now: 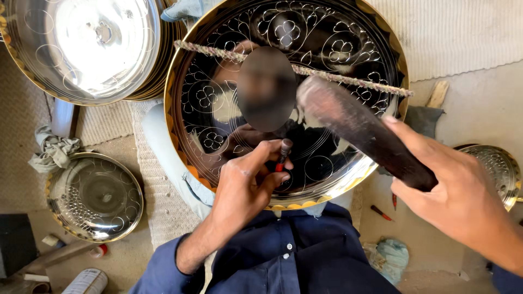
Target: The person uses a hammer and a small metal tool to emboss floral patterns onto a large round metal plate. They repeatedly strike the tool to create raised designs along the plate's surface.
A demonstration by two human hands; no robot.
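Note:
A large round polished metal tray (348,49) with engraved flower patterns and a gold scalloped rim rests on my lap. My left hand (245,185) pinches a small chisel with a red shaft (283,155) upright against the tray's lower middle. Raised above the tray's right side is a dark wooden mallet (359,130), gripped by my right hand (457,196). A twisted cord (348,79) stretches across the tray's upper part. The shiny surface reflects me.
A stack of similar shiny trays (87,49) leans at the top left. A smaller engraved plate (95,196) lies on the floor at left, another (498,169) at right. A crumpled rag (54,149), small tools (381,212) and a woven mat (463,32) surround me.

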